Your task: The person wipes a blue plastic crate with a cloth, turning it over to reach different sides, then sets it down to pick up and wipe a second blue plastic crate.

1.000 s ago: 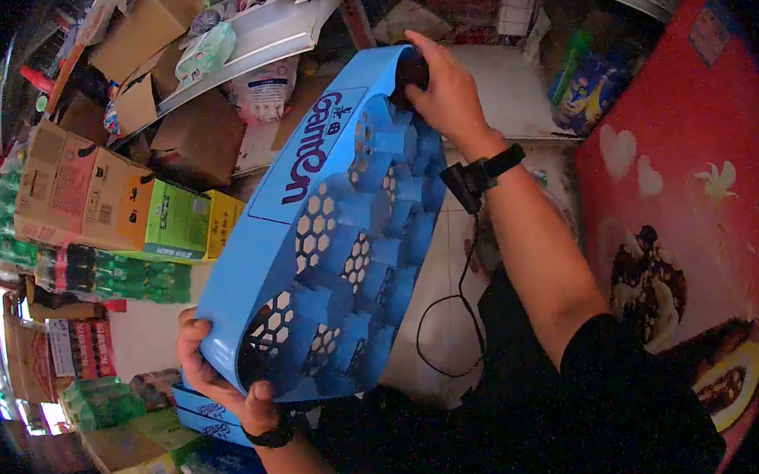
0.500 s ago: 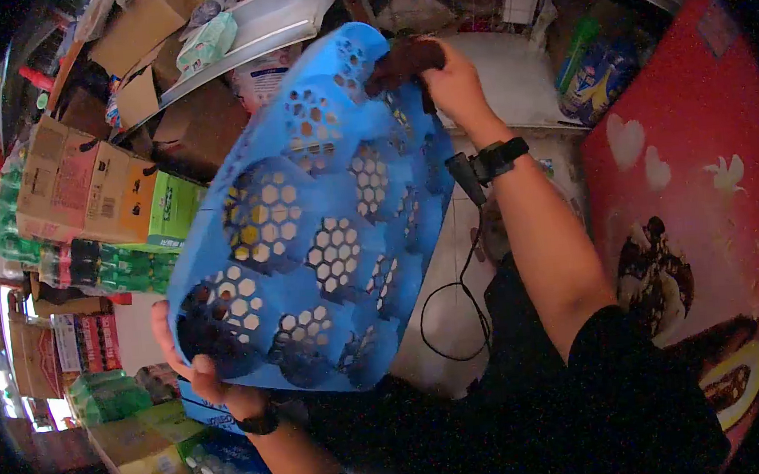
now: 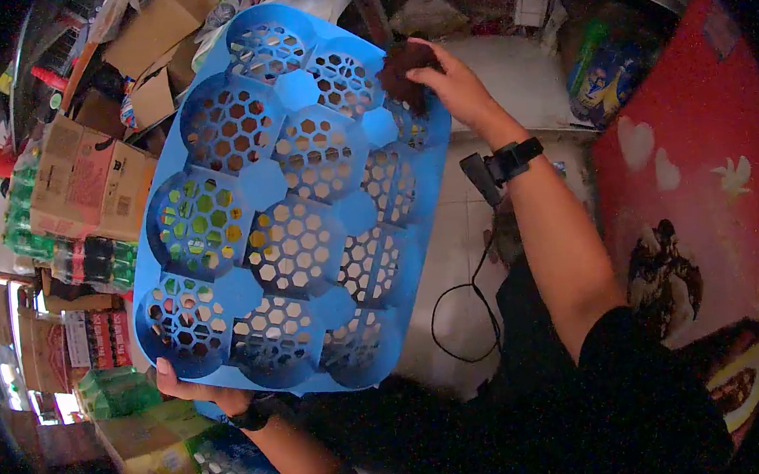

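Note:
A blue plastic bottle crate (image 3: 282, 187) with round compartments and a honeycomb-holed base is held up in front of me, tilted so its compartments face me. At its lower left corner, my left hand (image 3: 200, 392) grips the rim, with part of the fingers hidden behind it. My right hand (image 3: 452, 84) pinches a dark brown cloth (image 3: 408, 70) against the crate's upper right compartment. A black strap with a small device (image 3: 499, 170) sits on the right wrist, and a dark band (image 3: 253, 414) on the left.
Cardboard boxes (image 3: 81, 180) and green bottle packs (image 3: 117, 393) are stacked at the left. Shrink-wrapped bottles (image 3: 242, 466) stand below. A red printed panel (image 3: 686, 168) rises at the right; a white shelf (image 3: 501, 76) lies behind. A black cable (image 3: 464, 288) hangs over the tiled floor.
The crate has turned to face me more squarely, and its top has swung left. My right hand and the cloth have shifted slightly, staying at the crate's upper right.

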Motion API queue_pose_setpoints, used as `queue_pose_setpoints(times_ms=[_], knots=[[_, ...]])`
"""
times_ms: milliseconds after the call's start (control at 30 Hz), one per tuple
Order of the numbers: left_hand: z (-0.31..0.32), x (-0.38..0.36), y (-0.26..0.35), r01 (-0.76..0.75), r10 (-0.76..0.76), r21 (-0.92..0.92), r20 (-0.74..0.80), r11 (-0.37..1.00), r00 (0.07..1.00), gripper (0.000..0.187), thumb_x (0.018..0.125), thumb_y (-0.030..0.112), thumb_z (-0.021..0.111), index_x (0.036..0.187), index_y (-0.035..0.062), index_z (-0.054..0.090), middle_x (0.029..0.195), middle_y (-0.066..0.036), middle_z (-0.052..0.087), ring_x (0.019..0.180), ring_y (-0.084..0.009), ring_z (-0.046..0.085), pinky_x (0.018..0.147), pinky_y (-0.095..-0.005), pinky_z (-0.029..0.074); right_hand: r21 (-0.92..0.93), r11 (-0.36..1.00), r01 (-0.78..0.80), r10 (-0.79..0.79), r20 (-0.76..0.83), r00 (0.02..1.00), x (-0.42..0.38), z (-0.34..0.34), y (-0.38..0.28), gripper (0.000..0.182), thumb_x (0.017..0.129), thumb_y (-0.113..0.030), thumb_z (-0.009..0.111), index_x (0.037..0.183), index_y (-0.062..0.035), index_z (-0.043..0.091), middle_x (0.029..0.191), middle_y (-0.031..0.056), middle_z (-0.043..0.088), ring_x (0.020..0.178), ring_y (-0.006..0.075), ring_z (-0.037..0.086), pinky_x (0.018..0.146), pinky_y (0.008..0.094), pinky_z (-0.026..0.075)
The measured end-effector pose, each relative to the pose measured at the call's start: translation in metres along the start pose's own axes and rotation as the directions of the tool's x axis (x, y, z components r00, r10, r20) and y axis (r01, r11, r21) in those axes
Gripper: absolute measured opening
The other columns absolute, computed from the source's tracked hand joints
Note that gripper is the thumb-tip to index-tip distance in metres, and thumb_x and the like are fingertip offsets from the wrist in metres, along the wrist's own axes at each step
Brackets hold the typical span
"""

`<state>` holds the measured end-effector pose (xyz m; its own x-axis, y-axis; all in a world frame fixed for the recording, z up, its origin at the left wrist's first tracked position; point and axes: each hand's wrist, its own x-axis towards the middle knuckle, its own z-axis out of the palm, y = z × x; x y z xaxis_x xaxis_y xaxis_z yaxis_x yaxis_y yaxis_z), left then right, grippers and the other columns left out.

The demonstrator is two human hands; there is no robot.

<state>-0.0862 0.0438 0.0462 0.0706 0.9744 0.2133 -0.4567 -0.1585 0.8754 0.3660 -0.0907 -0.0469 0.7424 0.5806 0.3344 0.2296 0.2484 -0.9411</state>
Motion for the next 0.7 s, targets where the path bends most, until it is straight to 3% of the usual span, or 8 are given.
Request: queue_pose_setpoints(times_ms=[100,167,300,400,500,700], knots=[[-0.01,0.0,-0.003,-0.05,0.049,0.052,0.016,0.997,0.999,0.069,0.087,0.049,0.054,0.137,0.0008,0.055,0.132,-0.015,0.06,0.117,-0.0339,0.06,0.1,-0.0509,0.048,-0.238,0.954,0.181,-0.173,0.055,0.983,-0.006,0.002,0.001,0.067,0.083,-0.025,0.076,0.143,-0.0069,0.053,0.126,0.0155,0.068,0.117,0.0294,0.065,0.103,0.039,0.049],[-0.004,-0.012,-0.003,-0.086,0.083,0.098,0.034,0.991,0.996,0.07,0.086,0.049,0.055,0.136,0.0002,0.056,0.132,-0.015,0.06,0.116,-0.0338,0.06,0.098,-0.0503,0.049,-0.369,0.911,0.187,-0.177,0.06,0.982,-0.009,0.007,-0.005,0.068,0.08,-0.025,0.078,0.141,-0.0067,0.055,0.126,0.019,0.068,0.116,0.0335,0.066,0.102,0.0413,0.051],[-0.005,-0.018,0.003,-0.09,0.07,0.101,0.189,0.991,0.98,0.091,0.076,0.044,0.063,0.151,0.0023,0.033,0.137,-0.022,0.052,0.116,-0.0379,0.059,0.096,-0.0529,0.051,-0.572,0.81,0.126,-0.163,-0.013,0.987,-0.013,0.018,-0.001,0.07,0.074,-0.024,0.079,0.138,-0.0078,0.056,0.124,0.0217,0.067,0.115,0.0395,0.065,0.1,0.0449,0.052],[0.008,-0.026,0.005,-0.096,0.069,0.08,0.283,0.992,0.957,0.1,0.073,0.042,0.07,0.154,0.0021,0.027,0.135,-0.024,0.051,0.113,-0.0389,0.06,0.094,-0.0535,0.053,-0.633,0.765,0.118,-0.158,-0.007,0.987,-0.017,0.019,-0.006,0.07,0.074,-0.021,0.077,0.139,-0.0083,0.053,0.121,0.0217,0.067,0.112,0.0417,0.065,0.097,0.0476,0.053],[-0.03,-0.012,-0.006,-0.058,0.033,0.065,0.338,0.996,0.94,0.102,0.072,0.039,0.078,0.152,0.001,0.028,0.135,-0.026,0.051,0.111,-0.0385,0.062,0.097,-0.0529,0.054,-0.665,0.697,0.27,-0.342,0.023,0.939,-0.014,0.018,-0.001,0.073,0.076,-0.022,0.078,0.142,-0.0099,0.049,0.122,0.0222,0.067,0.112,0.041,0.065,0.094,0.0494,0.053],[0.001,-0.023,0.0,-0.1,0.09,0.0,0.447,0.995,0.89,0.104,0.069,0.035,0.084,0.149,-0.0001,0.028,0.131,-0.029,0.053,0.109,-0.0388,0.065,0.098,-0.0524,0.054,-0.806,0.58,0.122,-0.273,-0.051,0.961,-0.019,0.016,-0.013,0.066,0.082,-0.034,0.077,0.14,-0.0155,0.05,0.11,0.0211,0.072,0.093,0.0415,0.071,0.081,0.0536,0.056]])
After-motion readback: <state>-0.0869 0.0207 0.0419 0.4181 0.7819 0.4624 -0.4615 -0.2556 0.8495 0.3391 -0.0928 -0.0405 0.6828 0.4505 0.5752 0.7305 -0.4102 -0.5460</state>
